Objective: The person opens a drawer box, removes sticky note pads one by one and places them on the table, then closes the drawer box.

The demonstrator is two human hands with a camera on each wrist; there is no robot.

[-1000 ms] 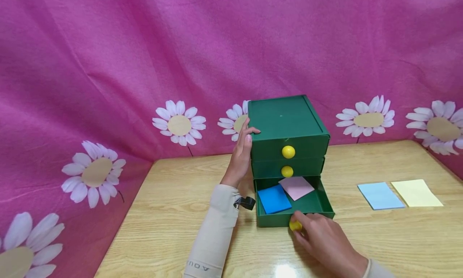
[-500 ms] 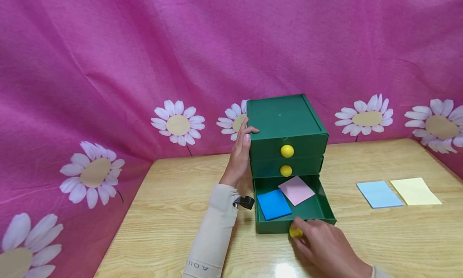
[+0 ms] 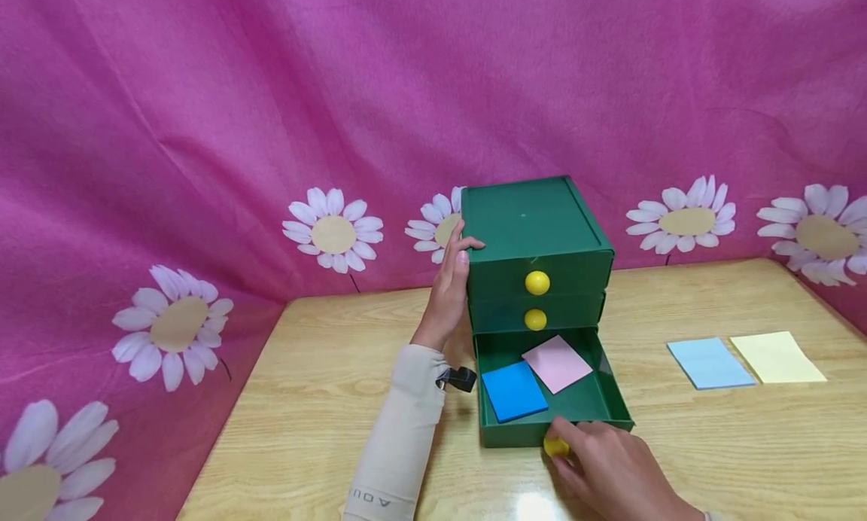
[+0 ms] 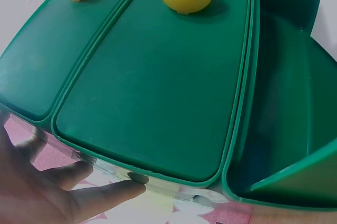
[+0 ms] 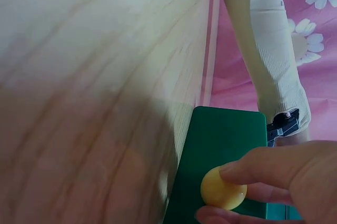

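Observation:
A green three-drawer box [image 3: 535, 220] stands on the wooden table, its bottom drawer [image 3: 521, 434] pulled well out. Inside that drawer lie a blue sticky-note pad [image 3: 513, 391] and a pink one [image 3: 558, 364]. My right hand [image 3: 612, 468] pinches the yellow round knob [image 5: 220, 191] on the drawer's front between thumb and fingers. Against the box's left side rests my left hand [image 3: 443, 295], one finger over the top edge. In the left wrist view its fingers [image 4: 108, 198] lie extended along the side wall, beside the two closed upper drawers.
To the right on the table [image 3: 677, 438] lie a light blue sticky-note pad [image 3: 711, 363] and a pale yellow one [image 3: 779, 357], side by side. A pink cloth [image 3: 433, 92] printed with daisies hangs behind and to the left.
My right hand has drawn the bottom drawer farther out toward me, and the blue and pink pads have come forward with it. The left hand stays on the box's side.

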